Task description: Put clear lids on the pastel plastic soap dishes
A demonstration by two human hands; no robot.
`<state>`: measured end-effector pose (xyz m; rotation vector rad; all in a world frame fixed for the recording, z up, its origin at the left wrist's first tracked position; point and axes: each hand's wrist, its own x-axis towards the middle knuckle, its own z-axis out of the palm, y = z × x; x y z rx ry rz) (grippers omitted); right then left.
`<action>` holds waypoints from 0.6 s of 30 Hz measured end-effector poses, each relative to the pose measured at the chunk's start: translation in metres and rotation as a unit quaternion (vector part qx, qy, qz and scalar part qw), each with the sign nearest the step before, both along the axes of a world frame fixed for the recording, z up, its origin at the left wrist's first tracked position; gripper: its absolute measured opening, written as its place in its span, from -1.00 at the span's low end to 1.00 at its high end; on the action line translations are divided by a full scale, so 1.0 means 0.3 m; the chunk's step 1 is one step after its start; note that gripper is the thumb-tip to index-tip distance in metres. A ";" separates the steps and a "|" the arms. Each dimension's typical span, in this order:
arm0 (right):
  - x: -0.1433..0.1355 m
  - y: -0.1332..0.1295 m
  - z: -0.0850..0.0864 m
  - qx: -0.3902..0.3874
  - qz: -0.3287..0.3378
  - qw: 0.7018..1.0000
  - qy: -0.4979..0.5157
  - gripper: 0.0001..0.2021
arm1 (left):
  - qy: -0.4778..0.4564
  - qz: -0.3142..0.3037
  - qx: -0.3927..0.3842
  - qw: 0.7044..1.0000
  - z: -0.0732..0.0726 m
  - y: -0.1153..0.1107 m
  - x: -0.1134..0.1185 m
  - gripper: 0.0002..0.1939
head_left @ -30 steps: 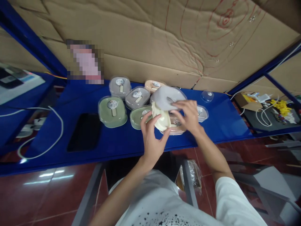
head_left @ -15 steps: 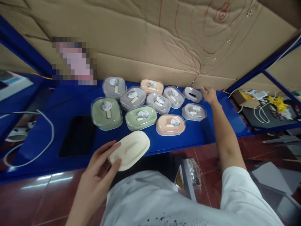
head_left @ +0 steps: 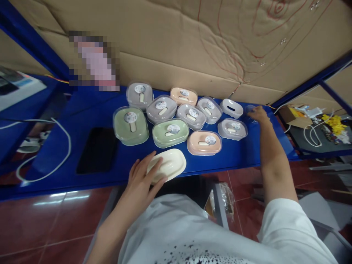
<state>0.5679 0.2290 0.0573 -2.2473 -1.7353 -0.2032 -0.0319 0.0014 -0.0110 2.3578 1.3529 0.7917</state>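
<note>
My left hand (head_left: 147,170) has its fingers on a cream oval lid-like piece (head_left: 174,163) at the table's front edge. At the right end of the table, my right hand (head_left: 260,113) is closed on a clear plastic cover (head_left: 250,110), beside a grey box (head_left: 231,108) with an open slot and no clear cover. Several clear-covered oval boxes stand in the middle: a large green box (head_left: 131,126), a smaller green box (head_left: 170,132), an orange box (head_left: 204,143), another orange box at the back (head_left: 183,96) and several grey ones, such as the right-hand one (head_left: 232,129).
A dark flat panel (head_left: 96,150) lies on the blue table (head_left: 165,187) at the left, near a looped white cable (head_left: 68,143). Cardboard (head_left: 165,44) stands behind. A side shelf at the right holds yellow items (head_left: 334,124) and a small carton (head_left: 297,116).
The camera view has shifted. My right hand has moved right, away from the uncovered grey box, and the clear cover now shows in it. My left hand has lowered the cream piece towards the table edge.
</note>
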 end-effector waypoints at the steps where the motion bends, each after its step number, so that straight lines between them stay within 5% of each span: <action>1: -0.011 -0.012 0.002 -0.015 -0.004 1.000 0.008 -0.66 | 0.003 -0.006 0.002 1.000 0.004 0.004 0.003 -0.49; 8: -0.186 -0.017 -0.007 -0.080 0.130 0.987 0.041 -0.71 | 0.043 0.043 0.031 0.998 0.027 0.000 0.008 -0.41; 12: -0.244 -0.052 0.064 -0.043 0.111 0.993 0.021 -0.69 | 0.037 0.045 -0.011 0.998 0.035 -0.004 -0.013 -0.42; 16: -0.419 -0.276 0.136 0.068 0.120 0.990 -0.003 -0.58 | -0.019 0.016 -0.077 0.997 0.030 0.022 -0.042 -0.21; 18: -0.597 -0.452 0.126 0.159 0.214 0.964 -0.012 -0.66 | -0.060 0.012 -0.109 0.992 0.023 0.042 -0.053 -0.12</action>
